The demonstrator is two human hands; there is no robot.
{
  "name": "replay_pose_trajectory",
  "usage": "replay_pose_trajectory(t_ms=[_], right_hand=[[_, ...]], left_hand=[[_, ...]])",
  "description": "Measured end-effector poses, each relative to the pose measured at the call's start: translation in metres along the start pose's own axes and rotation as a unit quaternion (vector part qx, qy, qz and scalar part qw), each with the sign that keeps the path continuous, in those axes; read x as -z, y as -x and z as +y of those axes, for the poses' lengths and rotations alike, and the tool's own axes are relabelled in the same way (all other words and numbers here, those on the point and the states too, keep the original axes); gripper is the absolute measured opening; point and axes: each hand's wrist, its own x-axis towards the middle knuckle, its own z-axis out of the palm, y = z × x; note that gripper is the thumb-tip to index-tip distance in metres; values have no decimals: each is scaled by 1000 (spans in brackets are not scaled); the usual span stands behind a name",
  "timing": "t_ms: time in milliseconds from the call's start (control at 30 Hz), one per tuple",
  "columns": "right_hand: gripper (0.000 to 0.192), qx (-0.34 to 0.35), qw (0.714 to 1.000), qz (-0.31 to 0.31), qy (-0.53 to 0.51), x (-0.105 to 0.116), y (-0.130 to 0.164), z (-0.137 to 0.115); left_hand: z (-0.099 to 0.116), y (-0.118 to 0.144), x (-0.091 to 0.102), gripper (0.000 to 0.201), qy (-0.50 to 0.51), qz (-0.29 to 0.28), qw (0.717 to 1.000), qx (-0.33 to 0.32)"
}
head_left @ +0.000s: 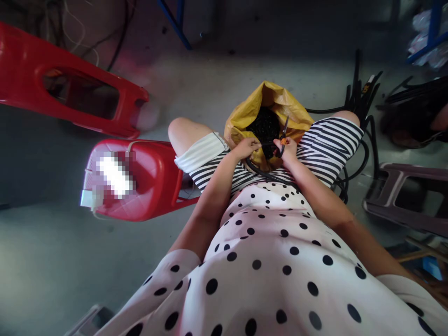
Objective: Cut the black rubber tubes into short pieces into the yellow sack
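Between my knees stands a yellow woven sack (241, 114), its mouth wide and dark pieces (264, 123) heaped inside. My left hand (248, 147) is closed at the sack's near rim, pinching a thin black tube (267, 143) that runs across to the other hand. In my right hand (289, 150) is a pair of scissors (284, 140) with orange on the handles, the blades pointing up and away over the sack. A thicker length of black tubing (257, 170) loops across my lap below both hands. The fingertips are small here, and their exact grip is partly hidden.
A red plastic stool (150, 191) at the left bears a blurred white object and a cable. Beyond it lies a larger red stool (28, 70). Several black tubes (364, 95) gather by my right knee. A grey-brown stool (385, 200) stands at the right.
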Motion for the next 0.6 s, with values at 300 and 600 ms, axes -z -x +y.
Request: replay_pose_trajectory(t_ms=[300, 600], right_hand=[[61, -31, 980, -145, 133, 2, 2, 10], [61, -45, 973, -177, 142, 2, 2, 12]], left_hand=[[-9, -17, 7, 14, 28, 278, 956, -85], [-8, -16, 5, 10, 13, 288, 952, -100]])
